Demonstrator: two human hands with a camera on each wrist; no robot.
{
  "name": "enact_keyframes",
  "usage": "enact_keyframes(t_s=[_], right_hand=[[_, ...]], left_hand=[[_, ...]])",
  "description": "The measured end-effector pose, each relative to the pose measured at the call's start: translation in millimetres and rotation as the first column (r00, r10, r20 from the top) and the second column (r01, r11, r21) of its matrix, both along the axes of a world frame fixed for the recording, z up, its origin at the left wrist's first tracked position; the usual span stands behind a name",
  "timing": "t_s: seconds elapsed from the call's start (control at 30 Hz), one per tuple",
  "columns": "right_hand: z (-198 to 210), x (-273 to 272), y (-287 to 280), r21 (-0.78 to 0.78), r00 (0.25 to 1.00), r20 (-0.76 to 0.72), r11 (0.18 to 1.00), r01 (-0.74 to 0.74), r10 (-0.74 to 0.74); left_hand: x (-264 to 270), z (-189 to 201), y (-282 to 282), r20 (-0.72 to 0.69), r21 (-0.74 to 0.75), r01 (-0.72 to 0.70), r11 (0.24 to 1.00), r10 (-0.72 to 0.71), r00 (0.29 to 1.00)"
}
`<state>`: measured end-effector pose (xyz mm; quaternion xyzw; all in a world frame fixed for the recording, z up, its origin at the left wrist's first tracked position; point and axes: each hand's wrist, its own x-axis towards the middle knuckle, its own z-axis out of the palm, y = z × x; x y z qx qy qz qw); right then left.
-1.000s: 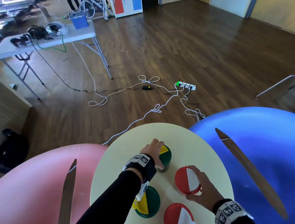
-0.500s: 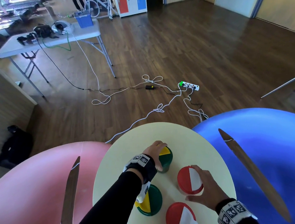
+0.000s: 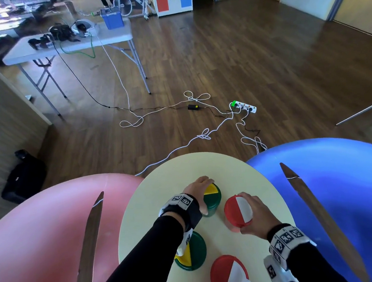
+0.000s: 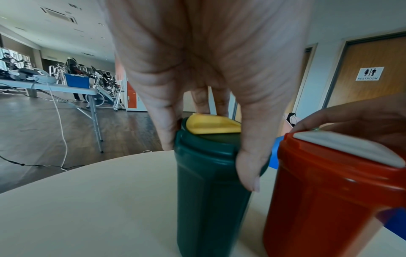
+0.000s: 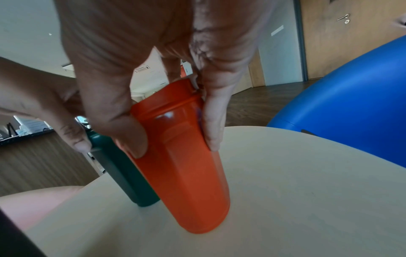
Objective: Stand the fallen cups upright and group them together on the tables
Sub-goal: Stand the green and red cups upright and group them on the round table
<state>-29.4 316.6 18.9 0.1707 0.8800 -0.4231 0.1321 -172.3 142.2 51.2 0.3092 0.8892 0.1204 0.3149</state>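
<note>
Several lidded cups stand on the round cream table [image 3: 163, 198]. My left hand [image 3: 198, 187] grips the rim of an upright green cup with a yellow flap [image 3: 213, 200] from above; the left wrist view shows this green cup [image 4: 211, 187] upright, thumb and fingers around its lid. My right hand [image 3: 254, 213] holds a red cup with a white flap [image 3: 236, 212] just to its right; the right wrist view shows that red cup [image 5: 186, 165] leaning, its base on the table. Nearer me stand a second green cup [image 3: 195, 251] and a second red cup [image 3: 228, 275].
A pink chair [image 3: 43, 230] flanks the table on the left and a blue chair [image 3: 339, 184] on the right. White cables [image 3: 191, 138] and a power strip [image 3: 243, 107] lie on the wooden floor beyond. A grey folding table [image 3: 68, 46] stands far left.
The red cup in my right hand has moved a little up the table, closer to the green cup. My left hand stays on the green cup. The camera view shifted slightly.
</note>
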Motion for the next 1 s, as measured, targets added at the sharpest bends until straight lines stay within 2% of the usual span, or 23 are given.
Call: enact_keyframes(t_s=[1.0], right_hand=[[-1.1,-5.5,-6.3,0.001,0.995,0.002,0.995,-0.098,0.098]], left_hand=[[2.8,2.9,0.3,0.001,-0.022,-0.019,1.000,0.019,1.000]])
